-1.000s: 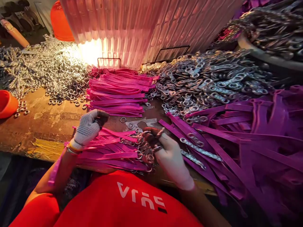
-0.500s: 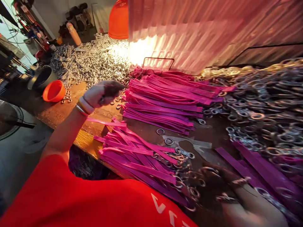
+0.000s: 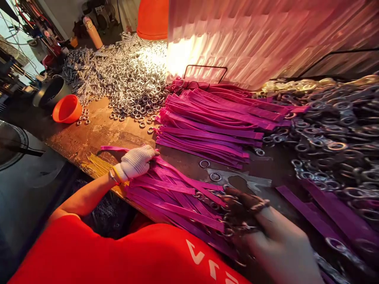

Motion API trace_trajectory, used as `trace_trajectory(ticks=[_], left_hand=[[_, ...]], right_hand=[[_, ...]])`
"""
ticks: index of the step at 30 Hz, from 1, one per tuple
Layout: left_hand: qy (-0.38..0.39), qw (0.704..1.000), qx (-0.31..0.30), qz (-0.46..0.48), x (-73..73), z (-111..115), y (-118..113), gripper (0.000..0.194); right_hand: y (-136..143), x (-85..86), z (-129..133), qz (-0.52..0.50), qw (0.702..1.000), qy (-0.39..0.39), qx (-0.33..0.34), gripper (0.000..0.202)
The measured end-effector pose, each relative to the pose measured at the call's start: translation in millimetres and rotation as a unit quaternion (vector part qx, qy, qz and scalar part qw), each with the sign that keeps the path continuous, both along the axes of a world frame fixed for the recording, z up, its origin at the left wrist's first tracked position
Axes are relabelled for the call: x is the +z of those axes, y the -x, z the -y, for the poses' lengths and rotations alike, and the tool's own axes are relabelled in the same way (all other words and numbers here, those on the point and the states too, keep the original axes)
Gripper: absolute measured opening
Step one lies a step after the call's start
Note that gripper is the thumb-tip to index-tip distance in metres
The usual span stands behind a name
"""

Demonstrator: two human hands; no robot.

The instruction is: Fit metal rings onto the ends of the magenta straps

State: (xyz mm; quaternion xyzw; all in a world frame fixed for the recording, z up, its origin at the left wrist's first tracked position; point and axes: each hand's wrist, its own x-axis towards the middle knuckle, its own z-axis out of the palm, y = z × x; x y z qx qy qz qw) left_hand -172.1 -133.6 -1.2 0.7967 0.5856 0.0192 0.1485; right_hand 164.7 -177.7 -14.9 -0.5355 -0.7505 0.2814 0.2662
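In a white knitted glove, my left hand (image 3: 137, 161) is closed over the top of a loose pile of pink straps (image 3: 174, 211), its fingertips pinching a pink strap (image 3: 114, 148) whose free end sticks out to the left. My right hand (image 3: 244, 211), in a dark glove, is at the right end of the same pile, among metal rings and clasps (image 3: 207, 201) fixed to the straps. Shadow and blur hide its fingers, so their grip cannot be made out. Behind the pile lies a neater stack of pink and purple straps (image 3: 207, 136).
A big heap of metal rings and clasps (image 3: 118, 75) covers the back left under an orange lamp (image 3: 152, 19). An orange bowl (image 3: 67, 109) stands near it. More metal hardware (image 3: 340, 134) piles up on the right. Corrugated sheeting (image 3: 251, 43) walls the back.
My left hand has come down and nearer from above the bench onto the loose strap pile, closing there. My right hand has moved left to the ring ends of the straps.
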Motion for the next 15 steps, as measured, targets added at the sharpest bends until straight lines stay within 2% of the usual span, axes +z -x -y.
trace_trajectory(ticks=[3, 5, 7, 9, 12, 15], left_hand=[[-0.005, 0.991, -0.008, -0.134, -1.5, 1, -14, 0.034], [-0.030, 0.988, 0.014, -0.151, 7.5, 2, -22, 0.030], [-0.070, 0.995, 0.029, -0.063, 22.1, 6, -32, 0.026], [-0.078, 0.992, 0.021, 0.097, 37.6, 11, -48, 0.025], [0.030, 0.953, 0.026, 0.299, 51.0, 18, -79, 0.025], [0.172, 0.892, 0.103, 0.406, 44.6, 18, -108, 0.033]], right_hand=[[18, -0.2, -5, -0.014, 0.997, -0.047, 0.066, 0.036], [26, 1.4, -6, -0.009, 0.993, -0.086, 0.082, 0.032], [32, 5.1, -7, -0.010, 0.989, -0.115, 0.087, 0.032], [35, 10.3, -6, -0.025, 0.988, -0.126, 0.088, 0.036], [36, 15.9, -3, -0.062, 0.988, -0.112, 0.086, 0.043], [35, 11.7, -2, -0.081, 0.991, -0.093, 0.059, 0.037]])
